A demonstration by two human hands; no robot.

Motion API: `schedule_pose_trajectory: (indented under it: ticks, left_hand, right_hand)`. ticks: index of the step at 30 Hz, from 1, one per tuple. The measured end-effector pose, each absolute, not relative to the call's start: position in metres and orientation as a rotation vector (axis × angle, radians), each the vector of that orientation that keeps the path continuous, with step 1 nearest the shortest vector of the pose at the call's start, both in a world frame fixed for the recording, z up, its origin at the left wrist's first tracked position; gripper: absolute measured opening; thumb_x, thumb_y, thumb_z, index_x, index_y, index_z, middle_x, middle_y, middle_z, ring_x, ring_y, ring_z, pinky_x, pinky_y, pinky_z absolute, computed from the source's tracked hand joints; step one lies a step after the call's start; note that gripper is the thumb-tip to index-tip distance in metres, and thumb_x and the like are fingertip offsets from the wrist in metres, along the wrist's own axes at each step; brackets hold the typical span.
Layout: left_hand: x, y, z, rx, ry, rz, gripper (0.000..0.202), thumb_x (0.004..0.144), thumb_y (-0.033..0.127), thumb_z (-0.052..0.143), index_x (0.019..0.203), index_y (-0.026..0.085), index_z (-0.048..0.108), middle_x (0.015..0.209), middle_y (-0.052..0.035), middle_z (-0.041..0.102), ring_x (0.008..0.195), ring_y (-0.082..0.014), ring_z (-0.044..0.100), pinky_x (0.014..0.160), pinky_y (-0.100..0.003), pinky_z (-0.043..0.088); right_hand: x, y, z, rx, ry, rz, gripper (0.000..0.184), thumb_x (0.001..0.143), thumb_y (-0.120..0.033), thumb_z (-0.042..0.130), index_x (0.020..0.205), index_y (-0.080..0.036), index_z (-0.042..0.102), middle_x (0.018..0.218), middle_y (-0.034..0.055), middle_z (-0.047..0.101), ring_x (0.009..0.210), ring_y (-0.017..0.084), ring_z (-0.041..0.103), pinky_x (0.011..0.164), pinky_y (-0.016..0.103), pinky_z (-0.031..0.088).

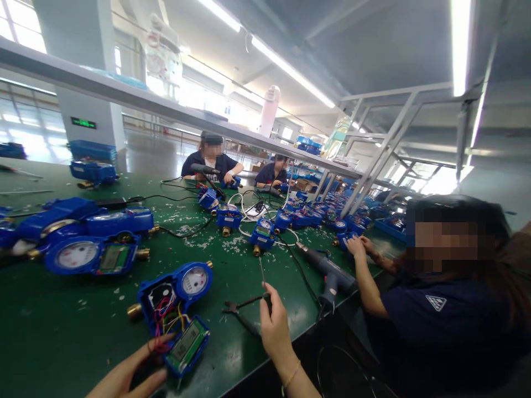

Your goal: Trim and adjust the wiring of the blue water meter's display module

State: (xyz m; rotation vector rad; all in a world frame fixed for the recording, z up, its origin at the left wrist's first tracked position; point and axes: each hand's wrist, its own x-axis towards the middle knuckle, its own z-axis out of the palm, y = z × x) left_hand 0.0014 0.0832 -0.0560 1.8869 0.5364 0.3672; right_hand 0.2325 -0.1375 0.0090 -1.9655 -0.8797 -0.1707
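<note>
Close in front of me lies an opened blue water meter (176,287) with a round dial and a brass fitting. Red, yellow and white wires run from its housing to a loose display cover (188,347) with a green circuit board and a grey screen. My left hand (136,365) is at the left edge of this cover, thumb and fingers apart, fingertips by the red wires. My right hand (276,326) is closed around the handle of a screwdriver (262,271), its thin shaft pointing up and away. Dark-handled cutting pliers (240,315) lie on the green table beside that hand.
More blue meters (91,254) lie at left, several at the centre, and many at the back right. A heat gun (327,271) rests near the right table edge. White scraps and cables cover the middle. A co-worker (448,309) sits close on my right; two people sit opposite. A shelf (186,119) crosses overhead.
</note>
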Motion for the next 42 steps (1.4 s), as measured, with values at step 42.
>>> schedule_pose_trajectory:
  ticks: [42]
  left_hand:
    - [0.02,0.056,-0.001,1.489,0.025,0.067,0.087,0.061,0.023,0.087,0.131,0.024,0.035,0.132,-0.0132,0.05,0.119,-0.0271,0.052,0.1,-0.041,0.041]
  right_hand:
    - [0.142,-0.166,0.015,-1.441,-0.648,0.995,0.037,0.094,-0.048,0.054,0.118,-0.021,0.059,0.098,0.0063,0.063,0.05,0.008,0.042,0.046,0.021,0.037]
